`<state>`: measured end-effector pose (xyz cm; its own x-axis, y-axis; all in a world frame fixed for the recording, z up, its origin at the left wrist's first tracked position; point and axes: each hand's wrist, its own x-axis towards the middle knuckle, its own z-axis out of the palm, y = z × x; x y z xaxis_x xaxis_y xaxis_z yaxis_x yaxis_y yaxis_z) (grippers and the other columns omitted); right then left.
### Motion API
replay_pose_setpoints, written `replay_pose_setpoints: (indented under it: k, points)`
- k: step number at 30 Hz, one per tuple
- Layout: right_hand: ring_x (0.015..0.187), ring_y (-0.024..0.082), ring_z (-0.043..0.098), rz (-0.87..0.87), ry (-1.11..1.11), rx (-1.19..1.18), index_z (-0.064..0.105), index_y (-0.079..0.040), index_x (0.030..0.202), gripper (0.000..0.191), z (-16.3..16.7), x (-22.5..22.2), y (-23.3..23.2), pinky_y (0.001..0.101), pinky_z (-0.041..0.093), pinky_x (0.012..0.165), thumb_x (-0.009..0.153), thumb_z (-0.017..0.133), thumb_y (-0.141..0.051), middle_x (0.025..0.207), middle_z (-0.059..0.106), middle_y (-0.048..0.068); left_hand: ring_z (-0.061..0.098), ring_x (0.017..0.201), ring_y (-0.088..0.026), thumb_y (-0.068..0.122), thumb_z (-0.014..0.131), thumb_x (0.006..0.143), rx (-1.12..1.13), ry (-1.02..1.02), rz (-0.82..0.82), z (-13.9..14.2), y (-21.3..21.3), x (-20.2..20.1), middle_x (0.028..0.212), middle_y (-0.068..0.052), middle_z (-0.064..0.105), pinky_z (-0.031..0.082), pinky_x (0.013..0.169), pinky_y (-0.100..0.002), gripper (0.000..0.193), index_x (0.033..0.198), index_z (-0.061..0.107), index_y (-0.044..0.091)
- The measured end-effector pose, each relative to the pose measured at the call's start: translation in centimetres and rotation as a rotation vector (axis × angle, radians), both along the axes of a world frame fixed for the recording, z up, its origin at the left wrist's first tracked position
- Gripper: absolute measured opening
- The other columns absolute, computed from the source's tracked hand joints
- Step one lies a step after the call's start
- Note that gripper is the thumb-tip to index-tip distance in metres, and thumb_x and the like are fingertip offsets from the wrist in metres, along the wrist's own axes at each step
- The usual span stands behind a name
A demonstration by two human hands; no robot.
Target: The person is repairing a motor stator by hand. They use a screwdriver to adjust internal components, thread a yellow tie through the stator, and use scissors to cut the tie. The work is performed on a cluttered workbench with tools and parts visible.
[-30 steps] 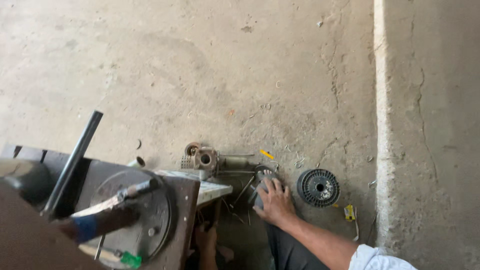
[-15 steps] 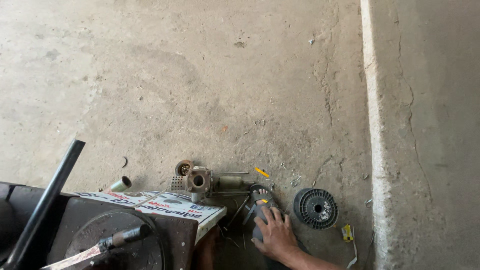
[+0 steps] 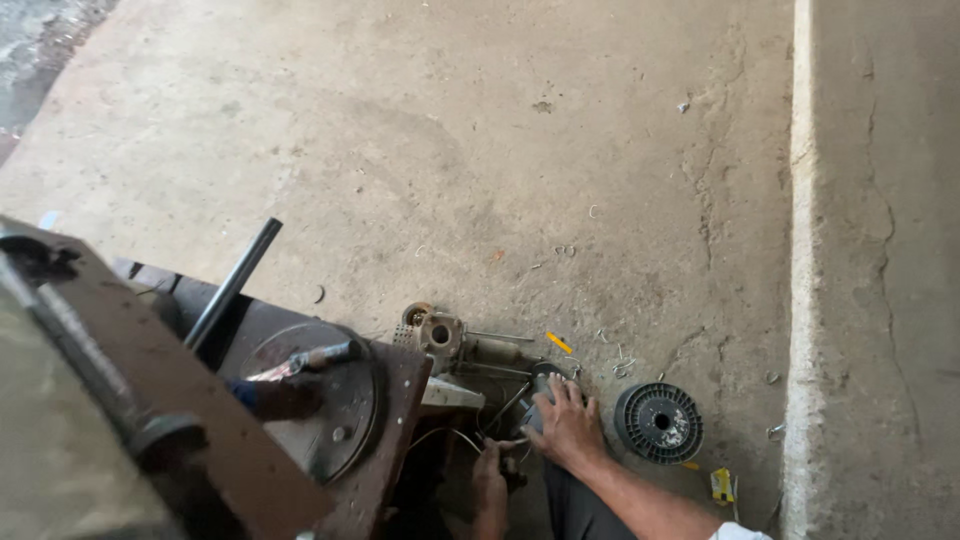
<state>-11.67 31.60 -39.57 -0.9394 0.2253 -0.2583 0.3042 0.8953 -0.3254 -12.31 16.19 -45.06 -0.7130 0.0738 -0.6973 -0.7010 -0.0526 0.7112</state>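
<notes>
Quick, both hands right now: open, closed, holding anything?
Left hand: curled closed around a small dark part by the thin wires; what the part is cannot be told.
Right hand: open, fingers spread, pressing on a round dark part on the floor.

I saw a grey spool (image 3: 657,422) lying flat on the cracked concrete floor (image 3: 480,160), with a small yellow tag (image 3: 721,485) just beside it. A pale raised kerb (image 3: 800,250) ran along the right. At left stood a rusty brown metal stand (image 3: 370,470) bearing a round disc (image 3: 335,400), with a dark pipe (image 3: 233,283) leaning over it.
</notes>
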Motion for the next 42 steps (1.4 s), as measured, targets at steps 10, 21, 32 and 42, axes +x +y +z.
replay_pose_setpoints:
  k: [10, 21, 32, 42]
  points:
    - [0.092, 0.03, 0.067, 0.148, 0.583, -0.189, 0.072, -0.014, 0.084, 0.046, 2.8, 6.1, -2.4, 0.0492, 0.046, 0.089, 0.097, 0.054, -0.054, 0.087, 0.072, 0.009, 0.055, 0.068, -0.024, 0.05, 0.038, 0.105, 0.546, 0.092, 0.147, 7.0, -5.9, 6.2, 0.067, -0.006, 0.049, 0.05, 0.068, -0.041, 0.053, 0.095, 0.061, 0.004]
    - [0.058, 0.018, 0.059, -0.402, 0.102, -1.747, 0.07, -0.001, 0.092, 0.035, 9.7, 6.3, -8.8, 0.0321, 0.051, 0.055, 0.101, 0.061, -0.034, 0.069, 0.061, 0.005, 0.053, 0.063, -0.022, 0.056, 0.04, 0.103, 0.391, 0.172, -0.011, 11.2, -11.8, 11.9, 0.064, -0.008, 0.05, 0.049, 0.066, -0.039, 0.059, 0.087, 0.061, 0.004]
    - [0.057, 0.012, 0.043, -0.136, 0.784, -1.612, 0.071, -0.001, 0.105, 0.031, 24.6, 8.4, -4.7, 0.0307, 0.034, 0.054, 0.113, 0.054, -0.026, 0.069, 0.056, 0.004, 0.045, 0.046, -0.025, 0.054, 0.05, 0.099, 0.44, 0.105, 0.421, 13.2, -19.1, 13.7, 0.057, -0.006, 0.047, 0.049, 0.052, -0.047, 0.049, 0.081, 0.059, 0.009]
    - [0.07, 0.007, 0.054, -0.087, 0.975, -1.067, 0.065, -0.005, 0.1, 0.026, 26.6, 10.1, -4.7, 0.0241, 0.041, 0.057, 0.11, 0.063, -0.029, 0.101, 0.074, 0.001, 0.068, 0.082, -0.02, 0.042, 0.067, 0.099, -0.395, 0.783, 0.244, 11.4, -21.4, 14.0, 0.092, -0.007, 0.076, 0.053, 0.07, -0.037, 0.039, 0.106, 0.073, 0.004]
